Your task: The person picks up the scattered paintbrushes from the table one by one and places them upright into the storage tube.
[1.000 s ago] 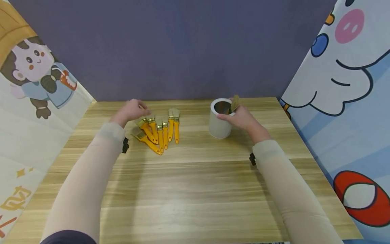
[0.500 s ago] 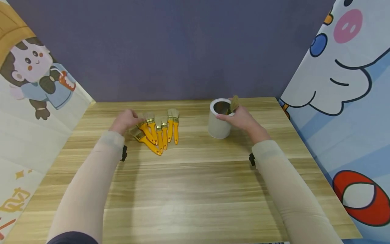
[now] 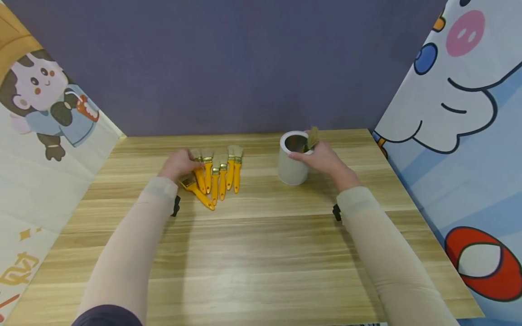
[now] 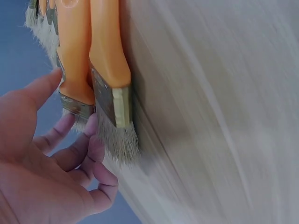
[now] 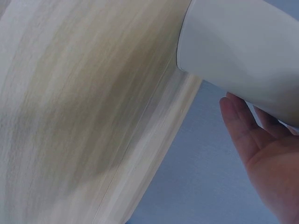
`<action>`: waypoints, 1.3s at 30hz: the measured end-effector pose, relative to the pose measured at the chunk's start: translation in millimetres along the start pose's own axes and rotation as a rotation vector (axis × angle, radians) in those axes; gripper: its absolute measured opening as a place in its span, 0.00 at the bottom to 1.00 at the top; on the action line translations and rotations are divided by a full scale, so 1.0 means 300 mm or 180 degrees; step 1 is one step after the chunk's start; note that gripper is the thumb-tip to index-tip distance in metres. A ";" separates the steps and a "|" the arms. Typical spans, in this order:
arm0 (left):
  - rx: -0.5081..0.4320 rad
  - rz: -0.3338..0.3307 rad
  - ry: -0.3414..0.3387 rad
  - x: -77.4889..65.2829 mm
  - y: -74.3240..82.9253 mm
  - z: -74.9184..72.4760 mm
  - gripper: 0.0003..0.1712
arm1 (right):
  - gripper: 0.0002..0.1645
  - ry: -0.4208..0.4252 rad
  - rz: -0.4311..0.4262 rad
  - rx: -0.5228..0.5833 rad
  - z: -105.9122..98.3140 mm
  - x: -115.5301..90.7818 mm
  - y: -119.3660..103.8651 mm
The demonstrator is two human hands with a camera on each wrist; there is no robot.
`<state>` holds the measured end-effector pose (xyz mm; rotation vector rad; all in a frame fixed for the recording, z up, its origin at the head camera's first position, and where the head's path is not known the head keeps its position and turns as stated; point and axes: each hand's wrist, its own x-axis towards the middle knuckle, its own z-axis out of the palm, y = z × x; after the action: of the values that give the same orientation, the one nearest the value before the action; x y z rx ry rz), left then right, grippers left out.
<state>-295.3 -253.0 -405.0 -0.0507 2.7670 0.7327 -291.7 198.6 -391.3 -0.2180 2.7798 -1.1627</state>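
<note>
My left hand (image 3: 178,164) is at the left end of a row of several paintbrushes with orange handles and pale bristles. Its thumb and fingers pinch one paintbrush (image 4: 75,56) near the metal ferrule, the fingers curling behind the bristles. Closest to me lies a wider paintbrush (image 3: 201,198), slanted, its bristles near my left wrist. To the right, my right hand (image 3: 325,158) grips a whitish can (image 3: 291,171) by its far right side, thumb over the rim. Inside the can leans another paintbrush (image 3: 312,137), bristles up beside that hand.
Everything stands on a wood-grain table (image 3: 261,253). A dark purple-grey panel (image 3: 253,68) rises behind its back edge. Cartoon-printed sheets flank both sides. The other paintbrushes (image 3: 238,174) lie between the left hand and the can.
My left hand has come down and then moved right onto the leftmost brushes. Two of them now lie straighter, shifted slightly right. My right hand keeps its hold on the can.
</note>
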 end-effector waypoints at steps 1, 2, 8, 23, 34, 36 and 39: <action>-0.0004 0.0011 -0.0008 0.003 0.009 0.003 0.28 | 0.71 0.0005 -0.0005 -0.0007 -0.001 0.000 0.000; -0.0012 0.0018 -0.0017 0.005 0.018 0.007 0.29 | 0.71 0.0010 -0.0012 -0.0010 -0.001 0.001 0.000; 0.0044 0.0172 -0.0019 0.032 0.059 0.040 0.32 | 0.70 0.0016 -0.0045 -0.0050 -0.002 0.004 0.000; -0.0027 0.0148 -0.0219 0.099 0.113 0.059 0.41 | 0.72 0.0021 -0.0072 -0.0049 -0.002 -0.002 0.004; -0.0108 0.0035 0.0036 0.124 0.137 0.076 0.32 | 0.71 0.0050 -0.0082 -0.0031 0.000 -0.004 0.011; -0.0122 0.0009 0.0089 0.124 0.137 0.081 0.32 | 0.71 0.0045 -0.0080 -0.0011 0.001 -0.003 0.011; -0.0118 -0.0006 0.0163 0.124 0.138 0.087 0.32 | 0.69 0.0054 -0.0095 0.0015 0.002 -0.003 0.011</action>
<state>-328.7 -202.7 -417.2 -0.0805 2.8014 0.7931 -291.1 200.5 -394.1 -0.2511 2.7976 -1.1832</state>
